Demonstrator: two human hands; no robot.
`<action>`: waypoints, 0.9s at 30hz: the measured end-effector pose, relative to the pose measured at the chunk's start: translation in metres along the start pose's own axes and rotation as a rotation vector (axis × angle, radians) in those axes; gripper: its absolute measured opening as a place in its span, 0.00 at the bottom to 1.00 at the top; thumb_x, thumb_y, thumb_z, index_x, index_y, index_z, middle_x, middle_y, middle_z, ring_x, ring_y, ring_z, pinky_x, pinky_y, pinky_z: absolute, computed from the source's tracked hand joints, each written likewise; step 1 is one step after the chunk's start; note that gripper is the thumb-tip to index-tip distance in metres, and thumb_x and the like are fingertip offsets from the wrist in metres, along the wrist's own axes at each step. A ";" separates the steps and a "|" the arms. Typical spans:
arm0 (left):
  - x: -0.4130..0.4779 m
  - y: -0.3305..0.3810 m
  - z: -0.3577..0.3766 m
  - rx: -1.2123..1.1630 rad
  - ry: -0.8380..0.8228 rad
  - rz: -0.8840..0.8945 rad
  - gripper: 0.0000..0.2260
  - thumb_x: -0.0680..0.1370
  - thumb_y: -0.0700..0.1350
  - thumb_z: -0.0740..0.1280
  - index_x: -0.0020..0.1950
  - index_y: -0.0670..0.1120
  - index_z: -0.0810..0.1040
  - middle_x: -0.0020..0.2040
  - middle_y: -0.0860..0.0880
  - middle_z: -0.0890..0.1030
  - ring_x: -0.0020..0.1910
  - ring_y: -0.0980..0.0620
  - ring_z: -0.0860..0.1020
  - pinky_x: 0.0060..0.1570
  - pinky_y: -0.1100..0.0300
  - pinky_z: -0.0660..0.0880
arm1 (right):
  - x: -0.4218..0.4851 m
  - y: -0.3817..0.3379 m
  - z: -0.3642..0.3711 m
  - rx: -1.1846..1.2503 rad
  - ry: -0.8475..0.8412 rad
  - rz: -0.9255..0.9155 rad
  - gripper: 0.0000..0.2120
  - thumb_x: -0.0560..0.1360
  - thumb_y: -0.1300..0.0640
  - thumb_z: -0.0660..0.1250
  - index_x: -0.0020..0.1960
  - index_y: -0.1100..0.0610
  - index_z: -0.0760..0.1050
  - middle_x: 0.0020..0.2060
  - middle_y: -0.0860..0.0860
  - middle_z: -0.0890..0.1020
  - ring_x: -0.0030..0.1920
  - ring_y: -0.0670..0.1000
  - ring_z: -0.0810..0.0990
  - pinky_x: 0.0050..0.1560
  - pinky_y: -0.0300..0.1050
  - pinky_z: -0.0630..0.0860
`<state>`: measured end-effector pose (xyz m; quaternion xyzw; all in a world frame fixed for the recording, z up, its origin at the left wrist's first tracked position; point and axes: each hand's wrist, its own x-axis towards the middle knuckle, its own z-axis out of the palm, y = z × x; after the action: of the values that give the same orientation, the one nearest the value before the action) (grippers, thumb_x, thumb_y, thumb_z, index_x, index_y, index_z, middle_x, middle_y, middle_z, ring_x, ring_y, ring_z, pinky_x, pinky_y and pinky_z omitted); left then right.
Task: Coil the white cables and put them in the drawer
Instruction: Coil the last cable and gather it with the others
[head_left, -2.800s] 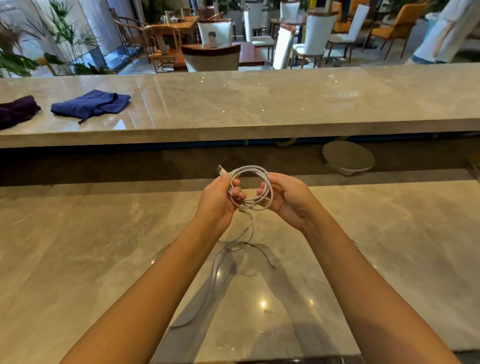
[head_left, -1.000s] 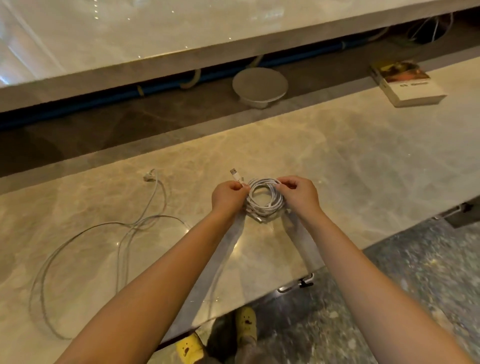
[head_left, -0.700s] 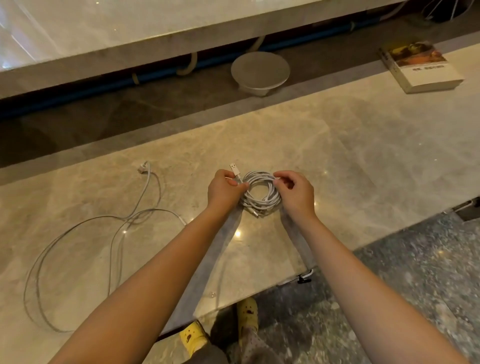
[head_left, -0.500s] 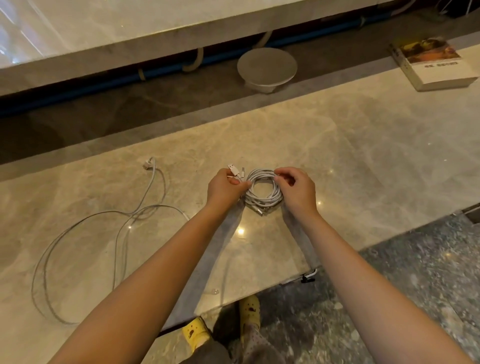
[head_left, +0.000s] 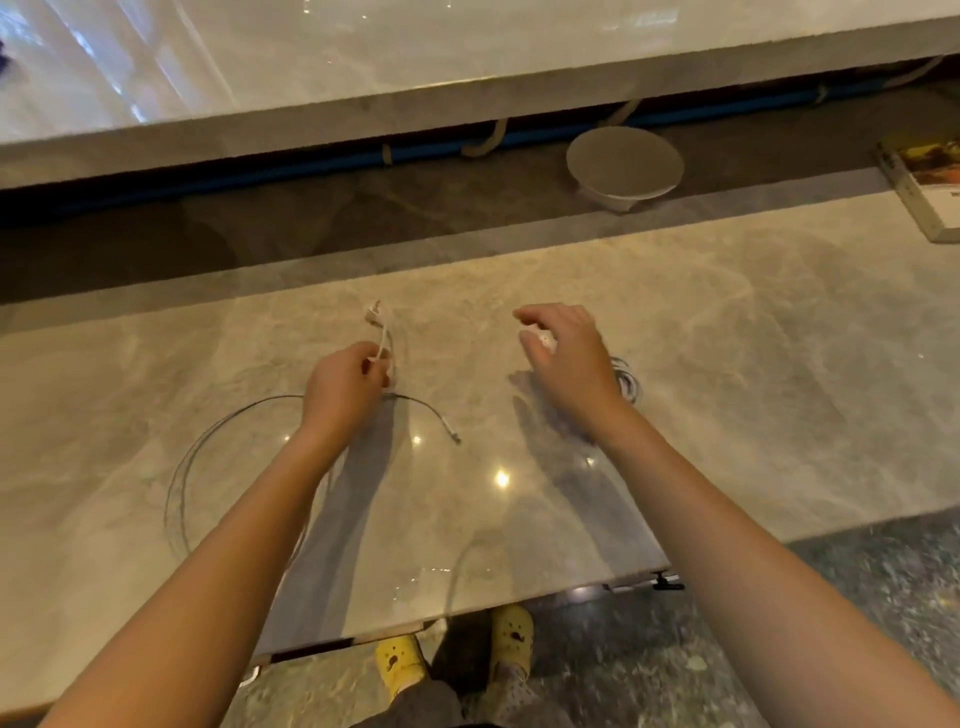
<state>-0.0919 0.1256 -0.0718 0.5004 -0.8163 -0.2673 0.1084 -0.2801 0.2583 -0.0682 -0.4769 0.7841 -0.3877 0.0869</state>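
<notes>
Your left hand (head_left: 345, 384) is closed in a pinch on the loose white cable (head_left: 228, 431), gripping it near its plug end (head_left: 375, 313), which sticks up just above your fingers. From that grip the cable runs down onto the marble desk (head_left: 727, 364) and sweeps out in wide open loops to the left of your forearm, while its other end (head_left: 456, 439) lies free on the desk between your two arms. Your right hand (head_left: 563, 345) is over the desk with the fingers loosely spread and half curled; something small and white shows at the fingertips, but you cannot tell what it is or whether it is gripped. The coiled cable (head_left: 628, 382) lies flat on the desk just beside your right wrist, partly hidden behind it, and your hand is not around it. A book (head_left: 930, 182) rests at the far right edge of the desk, well apart from both hands.
</notes>
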 end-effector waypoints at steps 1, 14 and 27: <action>-0.003 -0.002 -0.005 -0.046 0.000 0.031 0.09 0.80 0.43 0.61 0.56 0.45 0.79 0.43 0.47 0.81 0.45 0.47 0.79 0.42 0.58 0.70 | 0.003 -0.011 0.011 -0.004 -0.068 -0.044 0.13 0.76 0.63 0.63 0.60 0.60 0.76 0.56 0.56 0.80 0.59 0.56 0.73 0.58 0.40 0.64; -0.019 -0.030 -0.102 -0.222 0.178 0.259 0.10 0.80 0.43 0.61 0.56 0.47 0.80 0.46 0.54 0.77 0.44 0.61 0.73 0.44 0.73 0.68 | 0.038 -0.119 0.067 0.151 -0.387 -0.248 0.06 0.76 0.58 0.65 0.51 0.58 0.78 0.46 0.51 0.81 0.47 0.50 0.77 0.47 0.42 0.72; -0.011 -0.017 -0.159 -0.409 0.288 -0.177 0.20 0.78 0.61 0.56 0.52 0.47 0.78 0.48 0.45 0.81 0.47 0.48 0.80 0.48 0.52 0.78 | 0.044 -0.224 0.050 0.438 -0.311 -0.203 0.07 0.78 0.57 0.62 0.53 0.56 0.77 0.35 0.50 0.83 0.29 0.40 0.77 0.32 0.31 0.74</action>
<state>-0.0030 0.0766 0.0524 0.5703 -0.6745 -0.3613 0.2988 -0.1258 0.1409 0.0623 -0.5767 0.6069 -0.4768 0.2679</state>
